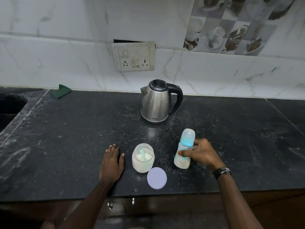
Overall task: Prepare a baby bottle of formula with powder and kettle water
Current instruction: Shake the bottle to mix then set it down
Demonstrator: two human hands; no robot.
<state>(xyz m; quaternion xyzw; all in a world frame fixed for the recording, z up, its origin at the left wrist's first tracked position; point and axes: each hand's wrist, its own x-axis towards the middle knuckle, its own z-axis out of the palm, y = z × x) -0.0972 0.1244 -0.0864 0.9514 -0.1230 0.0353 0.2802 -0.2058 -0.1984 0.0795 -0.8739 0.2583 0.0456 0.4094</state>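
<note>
Item: capped baby bottle (184,148), long axis near upright, gripped in my right hand (200,153); left hand (112,161) flat, released, beside powder jar (143,158).

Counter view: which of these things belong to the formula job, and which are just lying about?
For the job:
baby bottle, capped, gripped by the right hand
powder jar, open, scoop inside
jar lid, lying beside the jar
kettle

Lying about:
green cloth at the wall
wall socket panel

The left hand rests flat on the counter.
</note>
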